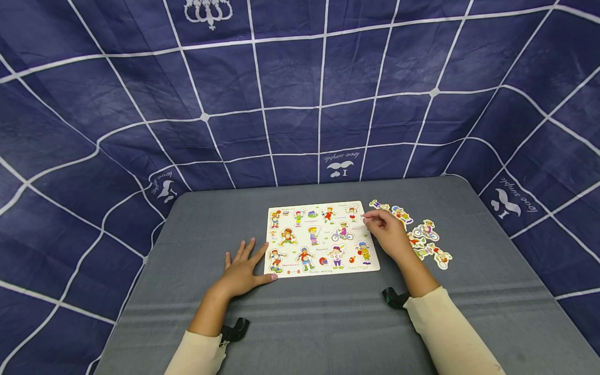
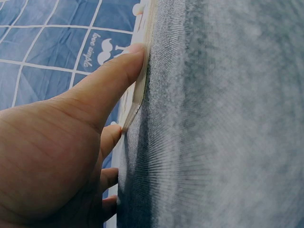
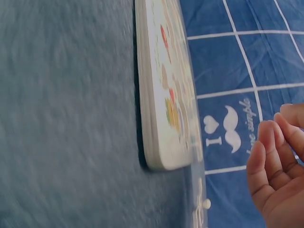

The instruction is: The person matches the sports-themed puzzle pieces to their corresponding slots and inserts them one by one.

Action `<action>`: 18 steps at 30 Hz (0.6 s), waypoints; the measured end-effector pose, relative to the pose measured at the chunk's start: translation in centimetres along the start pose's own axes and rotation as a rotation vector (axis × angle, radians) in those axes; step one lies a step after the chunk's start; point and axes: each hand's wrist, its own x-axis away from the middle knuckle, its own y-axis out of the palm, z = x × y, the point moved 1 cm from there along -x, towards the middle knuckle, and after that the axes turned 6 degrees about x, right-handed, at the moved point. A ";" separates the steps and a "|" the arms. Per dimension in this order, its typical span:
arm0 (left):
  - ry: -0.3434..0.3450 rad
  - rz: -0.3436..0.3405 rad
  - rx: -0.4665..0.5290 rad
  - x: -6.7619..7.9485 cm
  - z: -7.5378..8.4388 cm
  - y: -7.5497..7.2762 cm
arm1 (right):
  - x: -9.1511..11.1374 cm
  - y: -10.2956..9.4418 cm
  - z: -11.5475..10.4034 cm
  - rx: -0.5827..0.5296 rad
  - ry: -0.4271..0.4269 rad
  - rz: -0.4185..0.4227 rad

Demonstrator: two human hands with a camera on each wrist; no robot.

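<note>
A white sports puzzle board point(image 1: 300, 237) with figures of children lies on the table. My left hand point(image 1: 241, 271) is spread at its lower left corner. In the left wrist view, the thumb point(image 2: 114, 71) presses the board's edge and the index finger touches near the corner. My right hand point(image 1: 389, 232) hovers by the board's upper right side, next to the tennis figure point(image 1: 353, 213). In the right wrist view, its fingers point(image 3: 268, 152) are loosely bent together, with nothing visible between them. Loose puzzle pieces point(image 1: 425, 230) lie beyond that hand, some partly hidden behind it.
The grey cloth-covered table point(image 1: 328, 323) extends around the board. Blue curtains point(image 1: 290, 130) with white grid lines stand behind and at both sides. A white peg point(image 3: 206, 204) on a loose piece shows beyond the board. Black wrist camera mounts point(image 1: 395, 298) sit at both wrists.
</note>
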 end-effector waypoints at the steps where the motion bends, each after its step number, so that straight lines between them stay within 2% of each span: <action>1: 0.000 -0.001 0.000 0.0 0.0 0.0 | -0.1 -0.1 0.2 -0.003 0.000 0.005; 7: -0.001 -0.003 0.001 0.0 0.0 0.0 | -0.7 -1.1 1.1 -0.027 0.001 0.023; 18: 0.003 -0.009 0.002 -0.1 -0.1 0.1 | -1.4 -3.0 2.6 0.075 0.069 0.071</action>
